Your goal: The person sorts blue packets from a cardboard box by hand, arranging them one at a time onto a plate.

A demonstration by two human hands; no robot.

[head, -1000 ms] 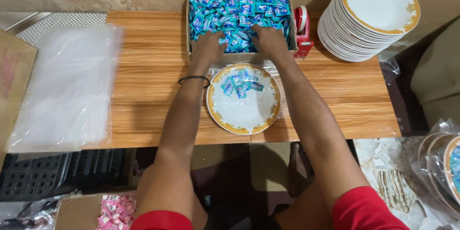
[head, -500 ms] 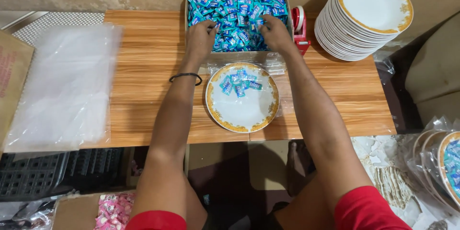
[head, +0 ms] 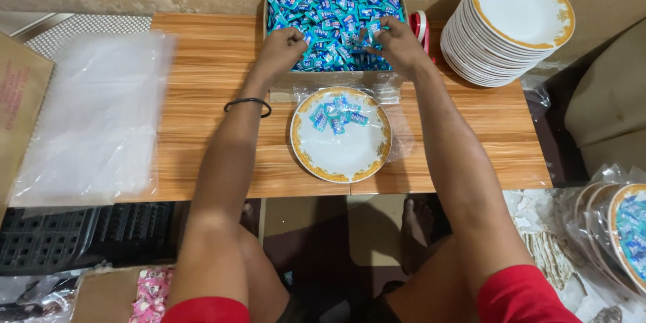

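An open box [head: 277, 81] full of small blue-wrapped candies [head: 330, 10] stands at the back of a low wooden table [head: 202, 94]. My left hand [head: 286, 46] is curled into the candies on the box's left side, and my right hand [head: 393, 42] is closed on some candies on the right side. Just in front of the box lies a white plate with a gold rim [head: 343, 158], carrying several blue candies near its far edge. A black band sits on my left wrist.
A tall stack of matching plates [head: 511, 27] stands at the table's right end. Clear plastic bags [head: 94, 114] cover the left end. A red tape dispenser [head: 421, 25] is beside the box. Wrapped, filled plates [head: 622, 229] lie on the floor at right; pink candies [head: 151, 296] lower left.
Both hands have pushed farther back into the box and closed among the candies. The plate and its candies have stayed put.
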